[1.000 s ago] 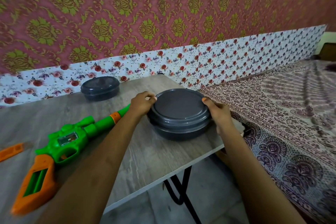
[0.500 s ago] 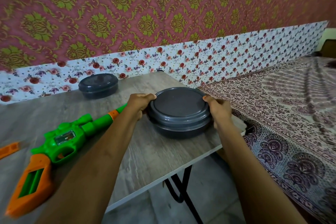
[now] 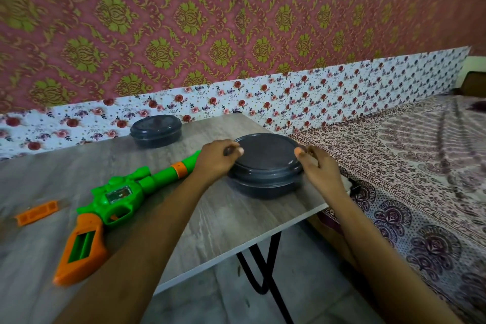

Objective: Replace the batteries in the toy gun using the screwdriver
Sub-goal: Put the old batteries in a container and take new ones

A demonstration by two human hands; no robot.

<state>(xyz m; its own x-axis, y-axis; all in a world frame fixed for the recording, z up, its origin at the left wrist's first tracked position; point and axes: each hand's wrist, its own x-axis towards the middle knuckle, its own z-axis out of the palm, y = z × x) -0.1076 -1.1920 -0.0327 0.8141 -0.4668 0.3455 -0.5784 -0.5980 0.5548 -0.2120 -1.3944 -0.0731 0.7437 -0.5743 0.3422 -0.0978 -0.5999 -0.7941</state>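
Observation:
A green and orange toy gun [image 3: 110, 200] lies on the grey table [image 3: 210, 218], its orange grip showing an open battery slot. The orange battery cover [image 3: 36, 212] lies apart at the left. Near the table's right corner stands a round dark grey container [image 3: 265, 168] with its lid on. My left hand [image 3: 215, 158] grips the lid's left rim, thumb on top. On the opposite rim my right hand [image 3: 315, 166] grips the lid the same way. No screwdriver or batteries are in view.
A second, smaller dark lidded container [image 3: 156, 131] sits at the table's back near the flowered wall. A bed with a patterned sheet [image 3: 407, 166] runs along the right, close to the table corner. Black table legs [image 3: 265, 271] and floor show below.
Both hands stay on the near container's lid, fingers shifting slightly on its rim. The view has swung a little, so everything sits further right in the frame.

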